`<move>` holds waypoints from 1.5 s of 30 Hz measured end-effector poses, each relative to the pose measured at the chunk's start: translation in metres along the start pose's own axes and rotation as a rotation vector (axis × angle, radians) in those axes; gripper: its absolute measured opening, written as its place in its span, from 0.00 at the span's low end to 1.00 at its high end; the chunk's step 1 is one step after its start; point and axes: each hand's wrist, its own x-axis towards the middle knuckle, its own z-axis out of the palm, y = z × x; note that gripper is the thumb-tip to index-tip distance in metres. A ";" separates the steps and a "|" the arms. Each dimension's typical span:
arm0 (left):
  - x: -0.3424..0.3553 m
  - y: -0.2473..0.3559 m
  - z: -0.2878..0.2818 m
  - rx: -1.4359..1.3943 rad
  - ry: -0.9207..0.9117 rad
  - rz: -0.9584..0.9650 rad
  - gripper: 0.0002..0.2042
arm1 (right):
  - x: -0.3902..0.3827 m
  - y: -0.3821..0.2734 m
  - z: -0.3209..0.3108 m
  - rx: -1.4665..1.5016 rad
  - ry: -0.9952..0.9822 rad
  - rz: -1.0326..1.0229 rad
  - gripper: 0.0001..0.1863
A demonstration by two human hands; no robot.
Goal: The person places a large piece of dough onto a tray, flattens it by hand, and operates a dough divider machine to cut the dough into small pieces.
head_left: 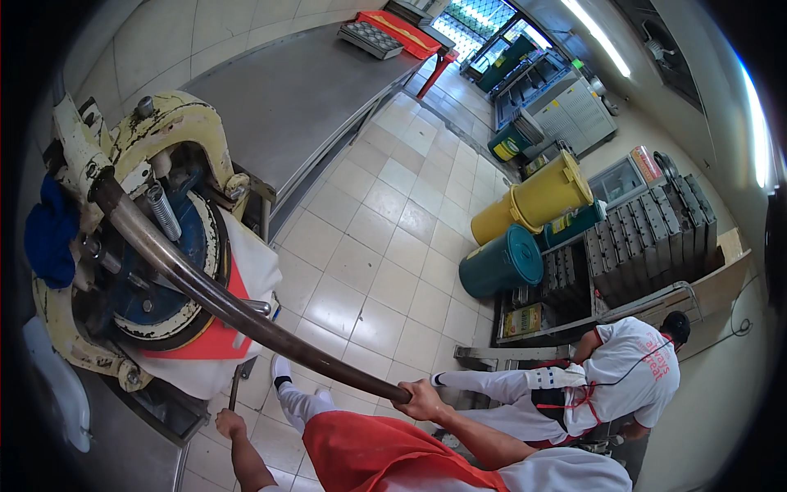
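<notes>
My right hand (420,401) is closed round the end of a long, curved metal lever (246,305). The lever runs up and left to a heavy press (195,119) with a worn cream frame and a round blue head. Lower down, my left hand (230,423) grips a thin dark metal bar (236,389), whose top reaches the underside of the press. Beneath the round head lies a red flat piece (201,341). Soft white material (259,261) hangs out around it; I cannot tell whether it is cloth or dough. A red apron (385,451) covers my front.
A steel worktable (270,90) extends beyond the press, with a cupped baking tray (370,38) and red crate (402,31) at its far end. Across the tiled floor stand yellow bins (541,197), a green bin (502,261) and stacked metal pans (648,234). A co-worker (627,365) bends close on my right.
</notes>
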 end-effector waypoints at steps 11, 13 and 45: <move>0.034 -0.003 0.068 -0.003 0.045 0.084 0.08 | 0.004 -0.026 -0.014 -0.097 0.037 -0.010 0.14; 0.057 -0.032 0.084 0.035 0.113 0.064 0.08 | 0.004 -0.021 -0.006 -0.092 0.000 0.100 0.16; 0.015 0.001 -0.002 -0.139 -0.072 -0.038 0.08 | -0.017 -0.038 -0.014 -0.007 0.039 0.209 0.16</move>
